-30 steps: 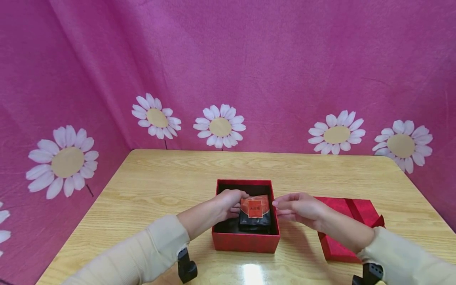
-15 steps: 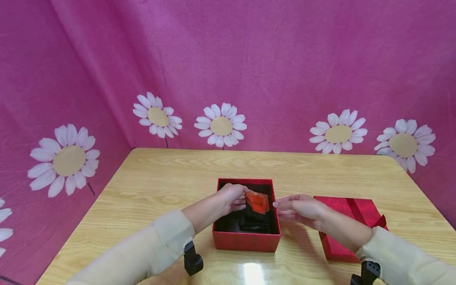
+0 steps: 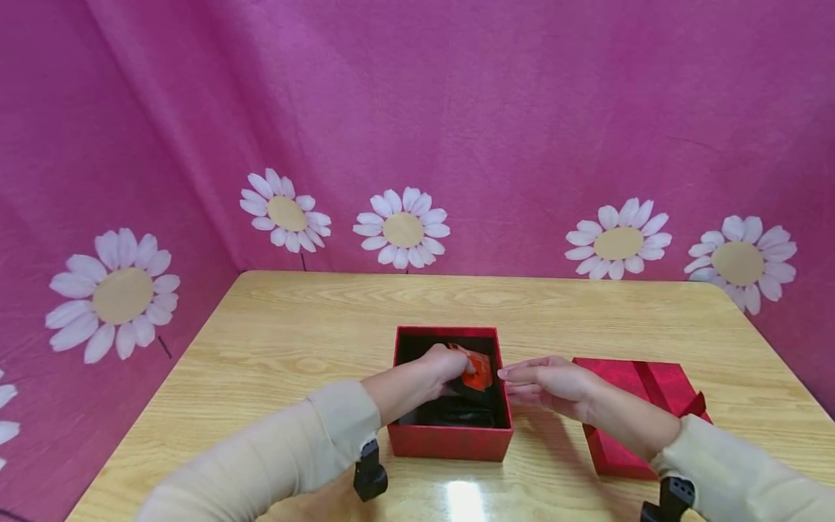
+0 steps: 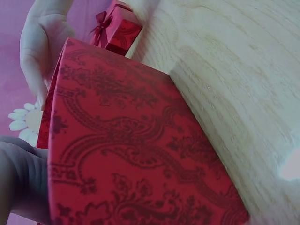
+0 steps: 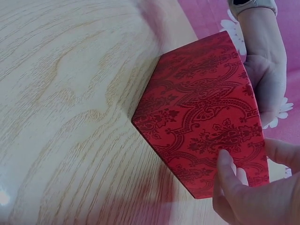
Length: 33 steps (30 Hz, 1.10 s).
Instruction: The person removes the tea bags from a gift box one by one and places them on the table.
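A red box with a dark inside stands on the table, its wall patterned with darker scrolls. My left hand reaches into it and grips an orange-and-black packet, which is tilted and partly covered by the fingers. Something black and shiny lies below it in the box. At the right wall, my right hand holds the box, thumb at the rim and fingertips against the outer face, as the right wrist view shows. The left fingertips are hidden behind the wall in both wrist views.
To the right lies a red lid with a ribbon and bow, partly under the right forearm. The wooden table ends at a pink curtain printed with white daisies. Dark wrist cameras hang below both sleeves.
My left hand has moved right and a little down inside the box. The packet, earlier lying face up, is now tilted and more covered. My right hand stays at the box wall.
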Motion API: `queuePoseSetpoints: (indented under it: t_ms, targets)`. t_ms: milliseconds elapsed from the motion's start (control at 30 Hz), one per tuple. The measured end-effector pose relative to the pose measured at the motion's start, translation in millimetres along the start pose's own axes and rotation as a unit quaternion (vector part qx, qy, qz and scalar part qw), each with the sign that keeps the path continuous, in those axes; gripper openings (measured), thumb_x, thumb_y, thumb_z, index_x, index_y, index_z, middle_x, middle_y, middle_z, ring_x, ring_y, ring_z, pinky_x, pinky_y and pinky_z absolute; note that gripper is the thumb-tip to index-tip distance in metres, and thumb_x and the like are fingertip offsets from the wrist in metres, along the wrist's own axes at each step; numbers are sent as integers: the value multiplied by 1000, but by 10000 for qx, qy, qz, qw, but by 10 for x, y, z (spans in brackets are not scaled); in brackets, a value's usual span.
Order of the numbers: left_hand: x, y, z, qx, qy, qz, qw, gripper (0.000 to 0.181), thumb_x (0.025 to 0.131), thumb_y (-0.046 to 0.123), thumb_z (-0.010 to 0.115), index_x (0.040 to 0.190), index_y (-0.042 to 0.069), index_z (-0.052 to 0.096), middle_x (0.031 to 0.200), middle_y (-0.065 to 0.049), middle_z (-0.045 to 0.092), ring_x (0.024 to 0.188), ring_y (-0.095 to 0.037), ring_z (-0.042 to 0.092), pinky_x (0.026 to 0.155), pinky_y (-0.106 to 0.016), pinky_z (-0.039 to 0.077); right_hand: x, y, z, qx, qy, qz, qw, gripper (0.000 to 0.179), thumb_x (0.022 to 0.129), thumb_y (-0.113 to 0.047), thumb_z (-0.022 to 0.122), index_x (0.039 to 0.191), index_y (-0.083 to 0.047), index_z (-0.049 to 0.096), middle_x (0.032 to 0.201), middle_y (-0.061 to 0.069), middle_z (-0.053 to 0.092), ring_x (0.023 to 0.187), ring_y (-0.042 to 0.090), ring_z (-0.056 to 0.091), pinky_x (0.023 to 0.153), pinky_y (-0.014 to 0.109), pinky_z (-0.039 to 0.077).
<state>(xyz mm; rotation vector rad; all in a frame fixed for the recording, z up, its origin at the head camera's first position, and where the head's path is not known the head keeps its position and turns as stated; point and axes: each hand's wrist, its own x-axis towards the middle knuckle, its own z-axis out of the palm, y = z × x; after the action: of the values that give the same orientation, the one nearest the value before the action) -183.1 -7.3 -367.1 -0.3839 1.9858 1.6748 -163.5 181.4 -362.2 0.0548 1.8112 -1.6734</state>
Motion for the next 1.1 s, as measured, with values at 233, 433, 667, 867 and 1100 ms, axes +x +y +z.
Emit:
queuePoseSetpoints:
  t_ms: [233, 433, 667, 867, 1100]
  targets:
    - [-2, 34, -62, 138, -29, -9, 9999, 35, 83, -9, 55, 118, -9, 50, 103, -17, 61, 83, -23, 65, 82, -38, 59, 6, -11, 21, 23, 77, 47, 10000, 52, 92, -22, 64, 127, 12, 51, 101, 2, 74, 92, 12, 71, 89, 29, 56]
    - [-37, 71, -144, 53, -97, -50, 9999, 37, 85, -9, 55, 121, -9, 48, 105, -17, 61, 84, -22, 64, 84, -38, 59, 14, -7, 17, 65, 92, 107, 9999, 52, 92, -23, 63, 129, 12, 49, 102, 3, 74, 95, 15, 71, 88, 28, 56]
    - [-164, 123, -267, 200, -103, -57, 9997, 37, 87, -5, 56, 124, -8, 50, 106, -15, 61, 83, -20, 65, 86, -36, 58, 22, -8, 18, 59, 188, 217, 9996, 55, 93, -24, 62, 133, 10, 46, 106, 6, 74, 100, 19, 71, 89, 29, 56]
    - [-285, 174, -389, 631, -111, 103, 9979, 30, 90, 1, 57, 119, -7, 56, 105, -14, 64, 76, -16, 61, 86, -33, 57, 24, -11, 30, 19, 201, 152, 9997, 56, 92, -23, 63, 132, 13, 45, 105, 5, 74, 95, 14, 72, 89, 30, 56]
    - [-400, 263, -625, 704, -56, 233, 9972, 33, 91, 8, 60, 122, -4, 57, 109, -14, 68, 80, -14, 63, 82, -30, 59, -13, -9, 69, -448, 489, 27, 9978, 56, 93, -26, 62, 131, 13, 46, 117, 16, 69, 92, 13, 71, 88, 29, 57]
